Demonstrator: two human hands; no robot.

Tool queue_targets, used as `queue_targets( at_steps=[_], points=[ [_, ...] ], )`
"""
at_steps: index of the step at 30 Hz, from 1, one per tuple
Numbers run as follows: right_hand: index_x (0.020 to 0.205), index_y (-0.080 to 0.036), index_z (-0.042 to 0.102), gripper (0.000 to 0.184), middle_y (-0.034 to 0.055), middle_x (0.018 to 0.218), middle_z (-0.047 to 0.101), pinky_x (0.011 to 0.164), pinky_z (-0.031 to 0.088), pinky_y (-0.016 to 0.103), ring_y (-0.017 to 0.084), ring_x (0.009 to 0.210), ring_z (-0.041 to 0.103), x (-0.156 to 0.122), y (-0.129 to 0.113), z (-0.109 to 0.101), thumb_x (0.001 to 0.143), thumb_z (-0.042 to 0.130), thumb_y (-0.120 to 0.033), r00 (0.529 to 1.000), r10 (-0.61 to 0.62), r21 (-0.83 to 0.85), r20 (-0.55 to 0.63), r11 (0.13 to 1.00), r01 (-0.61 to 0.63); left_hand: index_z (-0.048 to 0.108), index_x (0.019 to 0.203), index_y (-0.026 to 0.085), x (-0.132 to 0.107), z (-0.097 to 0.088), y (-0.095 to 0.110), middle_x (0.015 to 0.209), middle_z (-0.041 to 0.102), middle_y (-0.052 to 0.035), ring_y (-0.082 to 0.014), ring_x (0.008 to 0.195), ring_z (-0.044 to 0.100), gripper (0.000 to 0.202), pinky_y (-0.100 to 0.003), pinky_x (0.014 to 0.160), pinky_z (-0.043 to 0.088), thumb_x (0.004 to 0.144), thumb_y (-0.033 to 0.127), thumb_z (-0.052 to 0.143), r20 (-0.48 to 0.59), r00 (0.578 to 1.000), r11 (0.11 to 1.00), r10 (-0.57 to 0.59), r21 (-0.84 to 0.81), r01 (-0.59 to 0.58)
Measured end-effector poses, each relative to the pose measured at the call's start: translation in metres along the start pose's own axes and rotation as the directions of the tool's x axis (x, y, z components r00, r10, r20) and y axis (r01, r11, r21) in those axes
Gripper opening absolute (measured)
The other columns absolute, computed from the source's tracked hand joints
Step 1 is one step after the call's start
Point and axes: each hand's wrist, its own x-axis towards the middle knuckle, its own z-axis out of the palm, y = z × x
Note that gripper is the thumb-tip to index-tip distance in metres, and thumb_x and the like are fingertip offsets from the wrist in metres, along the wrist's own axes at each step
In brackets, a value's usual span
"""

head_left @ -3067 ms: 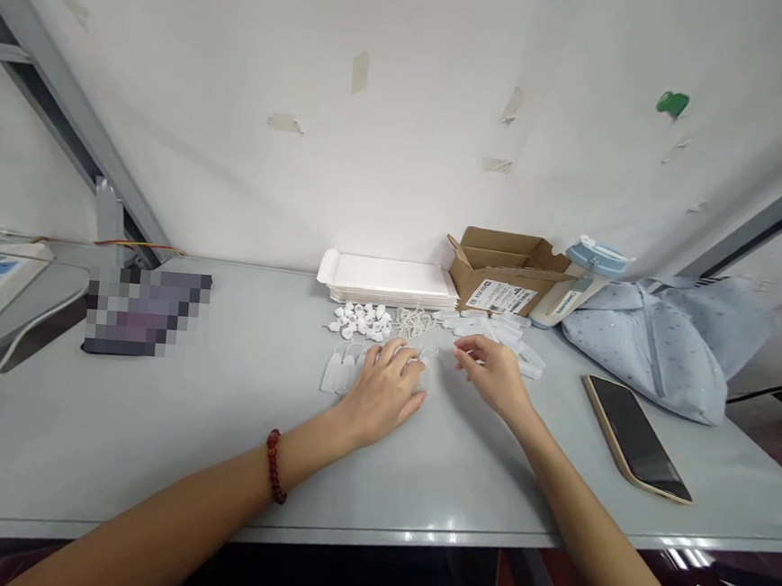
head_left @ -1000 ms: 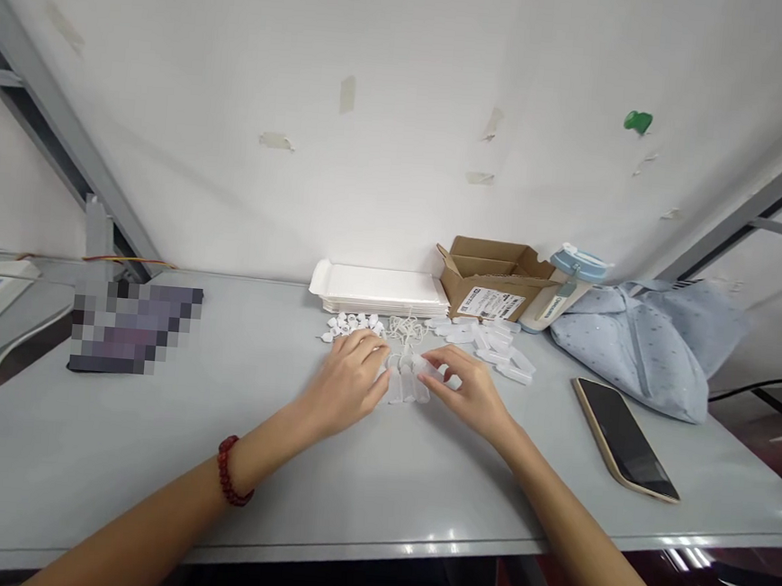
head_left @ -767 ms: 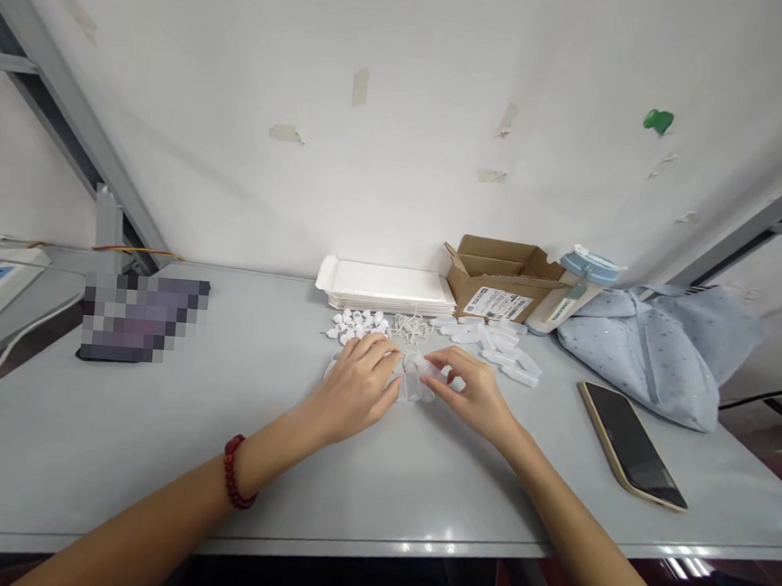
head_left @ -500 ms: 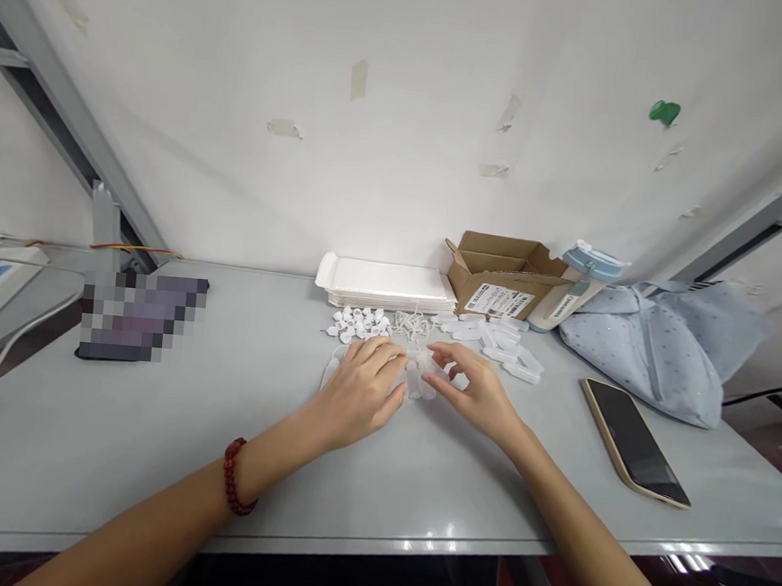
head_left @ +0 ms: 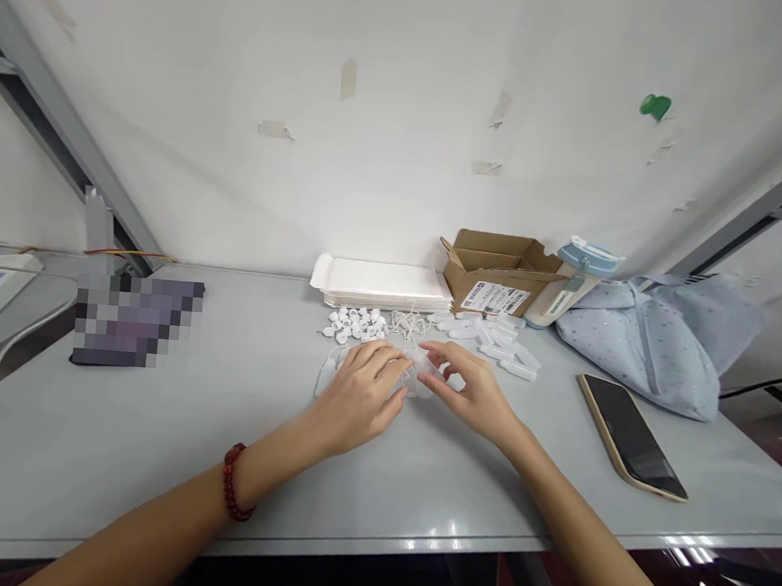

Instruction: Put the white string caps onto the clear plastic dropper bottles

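In the middle of the table, several translucent plastic tubes [head_left: 417, 384] lie close together between my hands. My left hand [head_left: 364, 390] rests over their left side, its fingers bent and loosely apart. From the right, my right hand [head_left: 468, 388] reaches to them with thumb and forefinger parted. The fingers partly cover the tubes, and I cannot make out exactly where they touch. A thin white cord [head_left: 329, 360] loops out left of my left hand. Just beyond the hands are a pile of small white caps [head_left: 356, 323] and a bunch of white strings [head_left: 410, 323].
More translucent tubes [head_left: 499, 339] lie behind my right hand. Along the wall stand a stack of flat white boxes [head_left: 384, 283], an open cardboard box [head_left: 500, 284] and a bottle with a blue lid [head_left: 567, 289]. A blue cloth bag [head_left: 644, 349] and a phone [head_left: 630, 438] lie at the right.
My hands have drawn slightly closer together around the tubes, the right one shifting a little left. The whole view has also shifted slightly.
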Motion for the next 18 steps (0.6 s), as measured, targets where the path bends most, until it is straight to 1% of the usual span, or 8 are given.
queue_targets(
  at_steps=[4, 10, 14, 18],
  points=[
    [0.110, -0.021, 0.056, 0.025, 0.0041, 0.085, 0.059, 0.064, 0.050, 0.028, 0.015, 0.075, 0.056, -0.0001, -0.0014, -0.0002, 0.086, 0.055, -0.030, 1.000, 0.009, -0.006, 0.006, 1.000, -0.009, 0.055, 0.112, 0.014, 0.0004, 0.0006, -0.0002, 0.111, 0.057, -0.0117, -0.0268, 0.109, 0.046, 0.028, -0.045, 0.090, 0.042, 0.085, 0.018, 0.048, -0.017, 1.000, 1.000, -0.012, 0.014, 0.013],
    [0.104, -0.022, 0.057, 0.022, 0.0043, 0.083, 0.061, 0.062, 0.051, 0.029, 0.017, 0.076, 0.058, 0.0000, -0.0032, 0.0002, 0.085, 0.054, -0.034, 1.000, 0.030, -0.003, -0.002, 1.000, -0.030, 0.057, 0.110, 0.017, -0.0002, 0.0008, -0.0001, 0.115, 0.055, -0.0120, -0.0294, 0.117, 0.040, 0.026, -0.049, 0.093, 0.040, 0.086, 0.017, 0.047, -0.055, 0.998, 0.998, -0.043, 0.036, 0.045],
    [0.101, -0.022, 0.058, 0.019, 0.0044, 0.083, 0.062, 0.062, 0.051, 0.028, 0.017, 0.077, 0.059, -0.0001, -0.0041, 0.0003, 0.085, 0.054, -0.033, 0.999, 0.044, -0.002, -0.009, 0.999, -0.044, 0.058, 0.110, 0.017, -0.0011, 0.0005, 0.0006, 0.119, 0.052, -0.0128, -0.0313, 0.121, 0.036, 0.028, -0.051, 0.095, 0.039, 0.084, 0.015, 0.048, -0.045, 0.998, 0.998, -0.041, 0.048, 0.043],
    [0.098, -0.021, 0.059, 0.019, 0.0045, 0.084, 0.064, 0.060, 0.051, 0.027, 0.017, 0.075, 0.059, -0.0001, -0.0056, 0.0004, 0.086, 0.053, -0.035, 0.996, 0.085, 0.002, -0.011, 0.996, -0.085, 0.059, 0.110, 0.020, -0.0019, 0.0005, 0.0017, 0.125, 0.048, -0.0127, -0.0341, 0.125, 0.031, 0.029, -0.055, 0.095, 0.037, 0.084, 0.016, 0.048, -0.048, 0.997, 0.996, -0.053, 0.074, 0.057]
  ],
)
